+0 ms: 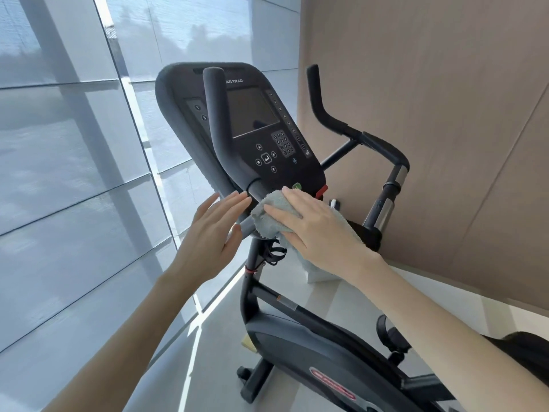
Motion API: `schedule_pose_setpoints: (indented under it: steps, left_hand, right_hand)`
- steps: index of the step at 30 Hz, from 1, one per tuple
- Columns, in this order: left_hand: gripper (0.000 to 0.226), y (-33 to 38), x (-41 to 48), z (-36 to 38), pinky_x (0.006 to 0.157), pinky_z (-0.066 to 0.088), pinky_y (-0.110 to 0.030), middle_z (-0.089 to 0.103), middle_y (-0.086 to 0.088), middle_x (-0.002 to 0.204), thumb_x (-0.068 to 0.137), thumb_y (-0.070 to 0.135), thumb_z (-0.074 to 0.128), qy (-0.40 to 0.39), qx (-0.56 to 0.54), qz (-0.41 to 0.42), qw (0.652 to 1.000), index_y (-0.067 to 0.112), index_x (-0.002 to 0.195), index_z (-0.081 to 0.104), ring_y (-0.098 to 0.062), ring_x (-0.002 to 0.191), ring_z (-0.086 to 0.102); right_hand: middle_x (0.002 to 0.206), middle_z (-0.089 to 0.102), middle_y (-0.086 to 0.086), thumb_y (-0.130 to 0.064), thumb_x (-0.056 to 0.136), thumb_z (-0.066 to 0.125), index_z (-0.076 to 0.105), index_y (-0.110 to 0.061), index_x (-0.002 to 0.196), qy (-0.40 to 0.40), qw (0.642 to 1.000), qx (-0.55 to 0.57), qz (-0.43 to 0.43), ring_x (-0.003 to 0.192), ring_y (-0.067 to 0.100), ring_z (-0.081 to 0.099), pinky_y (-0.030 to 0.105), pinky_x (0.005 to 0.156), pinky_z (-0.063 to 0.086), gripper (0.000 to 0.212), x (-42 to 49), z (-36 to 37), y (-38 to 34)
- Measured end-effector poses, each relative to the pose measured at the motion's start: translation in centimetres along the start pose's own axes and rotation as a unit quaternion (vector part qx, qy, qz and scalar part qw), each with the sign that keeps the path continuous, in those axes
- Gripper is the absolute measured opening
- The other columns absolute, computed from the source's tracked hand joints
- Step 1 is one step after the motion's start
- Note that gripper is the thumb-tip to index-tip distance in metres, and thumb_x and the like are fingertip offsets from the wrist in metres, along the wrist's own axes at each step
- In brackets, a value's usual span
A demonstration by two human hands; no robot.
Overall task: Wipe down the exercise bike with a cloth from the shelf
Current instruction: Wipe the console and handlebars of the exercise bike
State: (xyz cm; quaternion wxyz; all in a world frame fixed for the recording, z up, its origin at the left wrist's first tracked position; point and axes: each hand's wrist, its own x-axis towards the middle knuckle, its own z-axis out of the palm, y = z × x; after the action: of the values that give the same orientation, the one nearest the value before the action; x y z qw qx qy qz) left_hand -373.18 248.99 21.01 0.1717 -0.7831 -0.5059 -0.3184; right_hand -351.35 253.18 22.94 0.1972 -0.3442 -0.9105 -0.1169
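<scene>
A black exercise bike (300, 340) fills the middle of the head view, its console (252, 114) tilted up toward me with a dark screen and keypad. A light grey-green cloth (267, 217) lies bunched at the console's lower edge, where the left handlebar (219, 114) joins. My right hand (318, 224) presses flat on the cloth, fingers spread over it. My left hand (214, 227) is open with fingers apart, its fingertips touching the bar junction just left of the cloth. The right handlebar (356, 135) curves off to the right.
Large windows with translucent blinds (74, 173) run along the left. A tan panelled wall (445, 114) stands close behind the bike on the right. The bike's foot (252, 382) rests on pale grey floor (219, 337). A small white object (319, 275) sits by the wall base.
</scene>
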Motion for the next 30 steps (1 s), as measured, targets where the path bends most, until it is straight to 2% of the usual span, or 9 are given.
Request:
schedule_pose_setpoints:
  steps: [4, 6, 11, 14, 18, 21, 23, 25, 30]
  left_hand:
    - [0.046, 0.7, 0.4, 0.5, 0.115, 0.024, -0.049, 0.050, -0.007, 0.141, 0.094, 0.016, 0.033, -0.008, -0.007, 0.017, 1.000, 0.004, 0.135, 0.051, -0.022, 0.135, 0.041]
    - [0.046, 0.9, 0.7, 0.7, 0.115, 0.022, -0.049, 0.048, -0.007, 0.142, 0.094, 0.016, 0.033, -0.010, -0.008, 0.027, 1.000, 0.004, 0.135, 0.050, -0.022, 0.136, 0.039]
    - [0.046, 1.5, 1.1, 1.1, 0.117, 0.018, -0.048, 0.049, -0.007, 0.141, 0.094, 0.017, 0.033, -0.011, 0.006, 0.040, 0.999, 0.004, 0.135, 0.051, -0.022, 0.136, 0.040]
    - [0.048, 1.4, 1.0, 1.3, 0.117, 0.016, -0.048, 0.049, -0.008, 0.142, 0.095, 0.020, 0.030, -0.026, 0.021, 0.037, 0.999, 0.005, 0.135, 0.050, -0.022, 0.135, 0.041]
    - [0.048, 1.5, 1.0, 1.4, 0.117, 0.015, -0.048, 0.049, -0.008, 0.141, 0.095, 0.022, 0.029, -0.043, 0.034, 0.038, 0.998, 0.005, 0.136, 0.050, -0.021, 0.133, 0.044]
    - [0.048, 1.4, 1.1, 1.5, 0.117, 0.015, -0.048, 0.051, -0.007, 0.140, 0.095, 0.021, 0.030, -0.041, 0.034, 0.032, 0.998, 0.006, 0.135, 0.051, -0.020, 0.132, 0.045]
    - [0.047, 1.4, 1.1, 1.5, 0.117, 0.015, -0.048, 0.051, -0.006, 0.141, 0.095, 0.021, 0.031, -0.040, 0.032, 0.032, 0.998, 0.007, 0.135, 0.051, -0.019, 0.132, 0.045]
    - [0.047, 1.3, 1.1, 1.5, 0.117, 0.015, -0.048, 0.051, -0.006, 0.140, 0.095, 0.021, 0.032, -0.041, 0.033, 0.035, 0.998, 0.007, 0.135, 0.051, -0.019, 0.133, 0.045]
    - [0.048, 0.3, 0.5, 1.2, 0.118, 0.012, -0.042, 0.049, -0.003, 0.142, 0.096, 0.021, 0.030, -0.013, 0.023, 0.015, 1.000, 0.009, 0.138, 0.048, -0.017, 0.135, 0.040]
  right_hand:
    - [0.149, 0.034, 0.015, -0.020, 0.091, 0.053, 0.042, -0.025, 0.141, 0.033, 0.999, -0.015, -0.004, 0.138, 0.032, 0.031, 0.046, 0.112, 0.023, 0.051, -3.0, 0.5, 0.0]
    - [0.145, 0.040, 0.015, -0.023, 0.090, 0.046, 0.045, -0.023, 0.139, 0.043, 0.999, -0.018, -0.006, 0.135, 0.032, 0.037, 0.046, 0.110, 0.027, 0.049, -4.3, 0.5, 0.6]
    - [0.144, 0.041, 0.016, -0.017, 0.091, 0.054, 0.041, -0.015, 0.141, 0.071, 0.996, 0.051, 0.005, 0.136, 0.028, 0.033, 0.046, 0.113, 0.025, 0.052, -7.1, 1.0, 2.2]
    - [0.143, 0.042, 0.014, -0.015, 0.094, 0.051, 0.042, -0.011, 0.139, 0.108, 0.985, 0.125, 0.051, 0.137, 0.023, 0.031, 0.044, 0.113, 0.026, 0.046, -9.1, 1.4, 3.5]
    - [0.140, 0.045, 0.007, 0.002, 0.091, 0.052, 0.049, -0.011, 0.134, 0.128, 0.960, 0.215, 0.126, 0.135, 0.018, 0.038, 0.026, 0.112, 0.027, 0.045, -11.1, 1.1, 5.4]
    - [0.130, 0.051, -0.007, -0.011, 0.095, 0.049, 0.051, -0.017, 0.129, 0.191, 0.932, 0.277, 0.135, 0.123, -0.006, 0.043, 0.014, 0.103, 0.036, 0.034, -9.6, -0.7, 5.7]
    - [0.126, 0.052, -0.014, -0.018, 0.095, 0.047, 0.050, -0.017, 0.131, 0.227, 0.917, 0.305, 0.123, 0.119, -0.012, 0.045, 0.007, 0.098, 0.037, 0.036, -7.1, -2.0, 5.6]
    - [0.126, 0.053, -0.015, -0.018, 0.097, 0.047, 0.051, -0.015, 0.132, 0.213, 0.916, 0.324, 0.102, 0.118, -0.013, 0.046, 0.006, 0.097, 0.035, 0.035, -4.0, -2.8, 4.9]
    - [0.135, 0.053, -0.002, -0.018, 0.098, 0.047, 0.050, -0.015, 0.134, 0.038, 0.946, 0.316, 0.065, 0.121, 0.000, 0.044, 0.007, 0.101, 0.031, 0.036, 2.2, -1.2, 2.9]
